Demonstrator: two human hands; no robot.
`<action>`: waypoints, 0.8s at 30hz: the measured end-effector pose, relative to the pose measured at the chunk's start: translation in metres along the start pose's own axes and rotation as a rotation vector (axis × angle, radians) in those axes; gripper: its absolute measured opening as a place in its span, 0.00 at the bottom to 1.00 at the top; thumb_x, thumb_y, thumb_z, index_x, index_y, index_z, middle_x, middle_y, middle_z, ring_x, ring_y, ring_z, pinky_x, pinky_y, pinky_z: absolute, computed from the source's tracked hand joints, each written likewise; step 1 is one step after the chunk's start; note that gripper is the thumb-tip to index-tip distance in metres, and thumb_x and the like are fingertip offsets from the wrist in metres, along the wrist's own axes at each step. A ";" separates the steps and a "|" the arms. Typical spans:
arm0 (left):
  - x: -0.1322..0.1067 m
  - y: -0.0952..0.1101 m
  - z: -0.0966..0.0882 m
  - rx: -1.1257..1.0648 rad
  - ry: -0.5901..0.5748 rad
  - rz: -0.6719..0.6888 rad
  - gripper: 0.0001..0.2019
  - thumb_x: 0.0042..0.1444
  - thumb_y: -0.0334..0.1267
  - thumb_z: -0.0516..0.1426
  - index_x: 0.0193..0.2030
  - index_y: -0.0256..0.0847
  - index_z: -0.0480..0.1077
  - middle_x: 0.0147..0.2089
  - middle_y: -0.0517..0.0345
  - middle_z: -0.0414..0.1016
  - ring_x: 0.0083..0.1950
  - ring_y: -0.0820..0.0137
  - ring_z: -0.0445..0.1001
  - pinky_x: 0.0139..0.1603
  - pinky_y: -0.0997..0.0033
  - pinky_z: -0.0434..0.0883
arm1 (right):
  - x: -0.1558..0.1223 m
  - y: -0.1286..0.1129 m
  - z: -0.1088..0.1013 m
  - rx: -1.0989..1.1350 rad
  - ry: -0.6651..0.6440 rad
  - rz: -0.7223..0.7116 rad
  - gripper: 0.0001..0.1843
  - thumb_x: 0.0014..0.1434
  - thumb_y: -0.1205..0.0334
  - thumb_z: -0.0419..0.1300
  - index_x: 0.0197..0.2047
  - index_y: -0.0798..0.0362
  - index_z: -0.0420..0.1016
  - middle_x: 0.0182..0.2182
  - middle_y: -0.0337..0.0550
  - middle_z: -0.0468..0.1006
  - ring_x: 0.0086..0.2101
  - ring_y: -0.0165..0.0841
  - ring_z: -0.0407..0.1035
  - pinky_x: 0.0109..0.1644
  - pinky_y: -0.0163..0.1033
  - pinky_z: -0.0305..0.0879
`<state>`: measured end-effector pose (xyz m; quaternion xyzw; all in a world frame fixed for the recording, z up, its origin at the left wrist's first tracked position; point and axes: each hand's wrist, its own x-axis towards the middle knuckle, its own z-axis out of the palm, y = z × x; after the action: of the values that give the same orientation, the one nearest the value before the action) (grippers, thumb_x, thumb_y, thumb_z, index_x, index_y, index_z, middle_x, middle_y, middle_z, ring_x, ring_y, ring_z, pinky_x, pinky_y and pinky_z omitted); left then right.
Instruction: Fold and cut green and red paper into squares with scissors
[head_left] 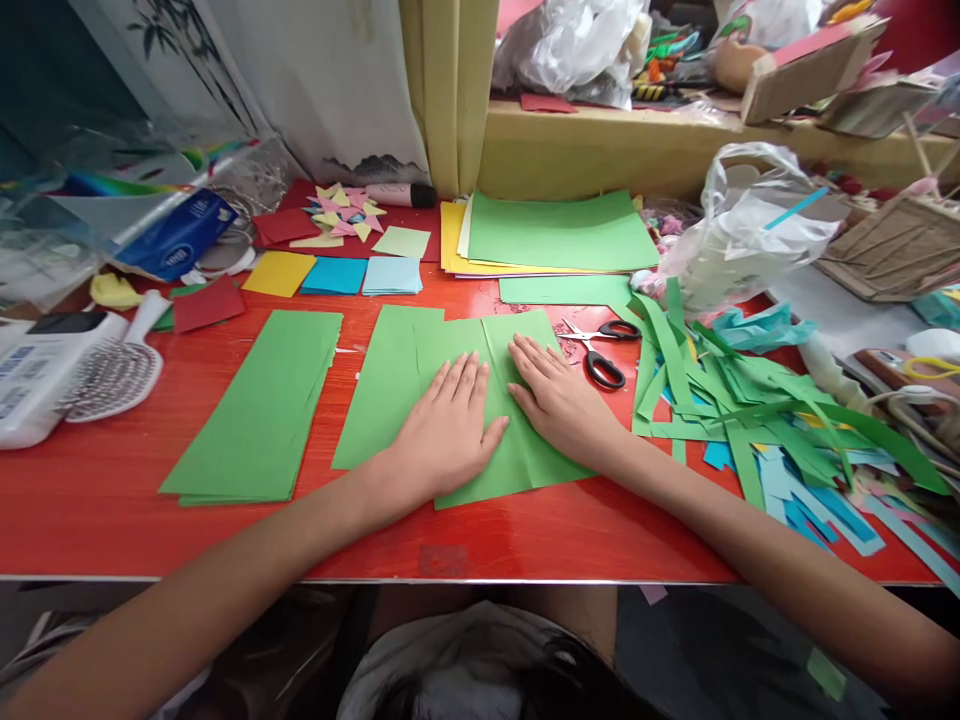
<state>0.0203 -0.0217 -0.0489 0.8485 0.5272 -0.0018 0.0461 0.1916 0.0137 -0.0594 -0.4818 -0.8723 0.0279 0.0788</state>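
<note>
Both hands rest palm-down on a green paper sheet with a crease down its length [514, 455], which lies on the red glossy tabletop [360, 540] directly in front of the person. Left hand [448, 430]: flat on the sheet's left part, fingers straight and close together, thumb spread toward the crease; grip wide, pressing rather than pinching. Right hand [559, 395]: likewise flat, on the part right of the crease, fingers extended, thumb apart; grip also wide. The two hands do not touch each other.

Adjacent, left: a flat green paper sheet [375, 400], apparently overlapped by the creased one. Farther left, separated by bare tabletop: a stack of green paper rectangles [255, 410], edges slightly uneven.

Adjacent, right: small scissors with black handles [589, 339], blades parted, points toward the left, lying just beyond the right hand. Right of these: a tangled heap of green paper strips [750, 400], blue offcuts mixed in along its near side.

Behind: a stack of large paper sheets with green on top [559, 230]. To its left, a row of square paper piles: yellow [280, 273], blue [334, 276], pale blue [392, 276].
</note>
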 end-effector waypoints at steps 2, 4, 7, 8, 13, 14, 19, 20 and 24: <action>0.000 0.001 0.000 0.002 0.005 -0.007 0.34 0.63 0.49 0.36 0.67 0.22 0.44 0.71 0.40 0.38 0.71 0.60 0.36 0.71 0.58 0.40 | 0.000 -0.002 0.002 0.006 -0.026 0.000 0.31 0.67 0.56 0.36 0.67 0.66 0.50 0.66 0.50 0.48 0.65 0.37 0.42 0.68 0.45 0.41; 0.000 0.002 0.000 0.002 0.010 -0.013 0.34 0.63 0.49 0.36 0.67 0.22 0.45 0.71 0.39 0.39 0.71 0.60 0.37 0.71 0.58 0.40 | 0.000 -0.003 0.004 0.002 -0.031 0.001 0.31 0.67 0.56 0.34 0.67 0.64 0.50 0.66 0.49 0.48 0.65 0.36 0.41 0.68 0.47 0.41; 0.000 0.006 0.000 -0.004 0.012 -0.036 0.34 0.63 0.49 0.36 0.67 0.22 0.45 0.71 0.39 0.39 0.71 0.59 0.37 0.71 0.58 0.41 | 0.000 -0.004 0.007 -0.015 -0.025 0.014 0.31 0.67 0.56 0.33 0.67 0.63 0.49 0.67 0.48 0.47 0.65 0.36 0.41 0.68 0.47 0.40; 0.000 0.008 0.000 -0.008 0.013 -0.048 0.34 0.63 0.49 0.36 0.67 0.21 0.45 0.71 0.38 0.39 0.71 0.58 0.37 0.70 0.58 0.41 | 0.000 -0.005 0.007 -0.022 -0.028 0.019 0.31 0.67 0.56 0.33 0.67 0.63 0.49 0.67 0.48 0.46 0.65 0.36 0.41 0.68 0.47 0.40; -0.001 0.015 0.002 -0.024 0.043 -0.093 0.34 0.63 0.48 0.37 0.67 0.20 0.45 0.70 0.37 0.39 0.71 0.58 0.38 0.70 0.57 0.43 | -0.001 -0.007 0.005 -0.036 -0.035 0.040 0.31 0.67 0.57 0.32 0.67 0.63 0.48 0.67 0.47 0.46 0.65 0.36 0.41 0.68 0.47 0.40; -0.001 0.015 0.002 -0.026 0.049 -0.096 0.34 0.63 0.48 0.37 0.67 0.20 0.45 0.70 0.37 0.40 0.71 0.58 0.38 0.70 0.57 0.44 | -0.001 -0.007 0.004 -0.036 -0.032 0.045 0.31 0.67 0.57 0.32 0.67 0.63 0.49 0.67 0.47 0.46 0.65 0.36 0.41 0.68 0.47 0.40; -0.002 0.018 0.002 -0.020 0.046 -0.110 0.34 0.63 0.47 0.37 0.67 0.19 0.45 0.70 0.35 0.40 0.71 0.56 0.39 0.70 0.56 0.45 | -0.001 -0.009 0.004 -0.051 -0.029 0.058 0.31 0.67 0.57 0.32 0.67 0.63 0.48 0.67 0.46 0.46 0.65 0.36 0.42 0.68 0.47 0.40; -0.002 0.018 0.002 -0.014 0.047 -0.114 0.34 0.63 0.47 0.37 0.67 0.19 0.45 0.70 0.35 0.40 0.71 0.56 0.39 0.70 0.56 0.45 | -0.001 -0.009 0.004 -0.056 -0.029 0.056 0.31 0.67 0.57 0.32 0.67 0.63 0.48 0.67 0.46 0.46 0.65 0.36 0.42 0.68 0.47 0.40; -0.001 0.018 0.001 -0.009 0.047 -0.111 0.34 0.63 0.48 0.37 0.66 0.19 0.46 0.70 0.35 0.41 0.71 0.56 0.39 0.69 0.56 0.46 | -0.001 -0.009 0.006 -0.049 -0.025 0.050 0.31 0.67 0.57 0.32 0.67 0.64 0.48 0.67 0.47 0.46 0.65 0.36 0.42 0.68 0.47 0.40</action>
<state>0.0357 -0.0308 -0.0490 0.8174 0.5746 0.0181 0.0375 0.1840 0.0084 -0.0639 -0.5049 -0.8612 0.0143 0.0555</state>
